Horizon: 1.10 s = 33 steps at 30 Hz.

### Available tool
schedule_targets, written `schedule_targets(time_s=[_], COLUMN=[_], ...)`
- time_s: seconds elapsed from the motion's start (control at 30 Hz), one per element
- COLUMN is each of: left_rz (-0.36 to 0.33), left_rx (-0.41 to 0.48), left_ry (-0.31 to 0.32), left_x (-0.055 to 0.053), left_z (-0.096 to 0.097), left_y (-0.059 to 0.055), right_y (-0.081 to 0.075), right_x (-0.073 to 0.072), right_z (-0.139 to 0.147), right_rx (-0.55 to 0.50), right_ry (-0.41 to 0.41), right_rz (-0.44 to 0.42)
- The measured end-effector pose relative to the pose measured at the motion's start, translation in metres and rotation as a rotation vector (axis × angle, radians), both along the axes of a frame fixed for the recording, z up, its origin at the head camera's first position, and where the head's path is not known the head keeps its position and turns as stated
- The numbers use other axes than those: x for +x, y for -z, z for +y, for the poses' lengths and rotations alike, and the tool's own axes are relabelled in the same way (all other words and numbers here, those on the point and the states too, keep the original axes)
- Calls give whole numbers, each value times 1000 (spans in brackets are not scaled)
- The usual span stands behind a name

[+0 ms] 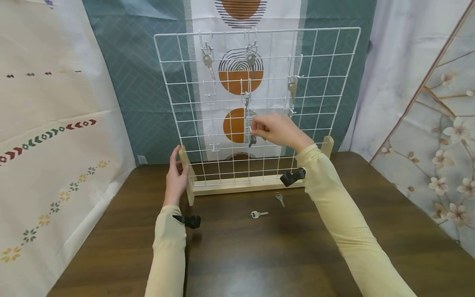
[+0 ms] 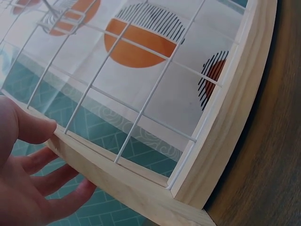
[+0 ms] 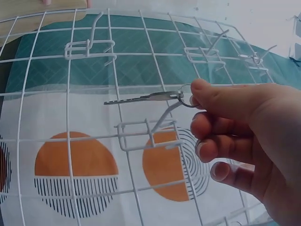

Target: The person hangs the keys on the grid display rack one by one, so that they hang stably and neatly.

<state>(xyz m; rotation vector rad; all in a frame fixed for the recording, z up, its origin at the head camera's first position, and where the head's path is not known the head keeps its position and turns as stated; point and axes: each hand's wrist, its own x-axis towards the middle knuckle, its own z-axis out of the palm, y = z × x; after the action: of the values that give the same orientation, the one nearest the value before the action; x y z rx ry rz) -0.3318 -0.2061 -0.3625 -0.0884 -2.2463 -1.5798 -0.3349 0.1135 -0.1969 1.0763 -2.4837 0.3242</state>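
Note:
My right hand [image 1: 276, 130] pinches the ring of a key [image 3: 155, 96] between thumb and forefinger, in front of a white wire grid [image 1: 256, 29]. In the right wrist view the ring is right at the tip of a white hook [image 3: 164, 117]; whether it is over the tip I cannot tell. The left hand [image 1: 176, 175] grips the left wooden upright [image 2: 117, 181] of the grid's stand, thumb on one side and fingers on the other. Two more keys, a silver one [image 1: 258, 214] and another [image 1: 280, 199], lie on the table.
Keys hang on the grid at upper left [image 1: 208, 64], upper middle [image 1: 251, 60], centre [image 1: 247, 100] and right [image 1: 292, 86]. A bare hook [image 1: 214, 147] sits lower left. The stand's wooden crossbar [image 1: 237, 186] rests on the brown table [image 1: 237, 255]. Patterned cloths surround it.

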Motion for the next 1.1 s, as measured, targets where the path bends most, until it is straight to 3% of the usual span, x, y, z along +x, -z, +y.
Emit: schedule_targets(time_s=[0.23, 0.63, 0.83, 0.97, 1.1], left_rz=[-2, 0, -1, -4, 16], left_rx=[3, 7, 19, 3, -26], left_ry=[5, 4, -2, -2, -5], left_x=[2, 1, -1, -1, -2], left_z=[2, -1, -1, -1, 1], left_y=[1, -1, 0, 1, -1], right_y=[2, 4, 9, 28, 66], right_x=[-8, -10, -7, 6, 17], right_z=[-3, -5, -2, 14, 38], right_rx=[-26, -51, -70, -195, -273], right_ry=[-11, 8, 64, 106, 131], right_rz=[7, 13, 14, -58, -170])
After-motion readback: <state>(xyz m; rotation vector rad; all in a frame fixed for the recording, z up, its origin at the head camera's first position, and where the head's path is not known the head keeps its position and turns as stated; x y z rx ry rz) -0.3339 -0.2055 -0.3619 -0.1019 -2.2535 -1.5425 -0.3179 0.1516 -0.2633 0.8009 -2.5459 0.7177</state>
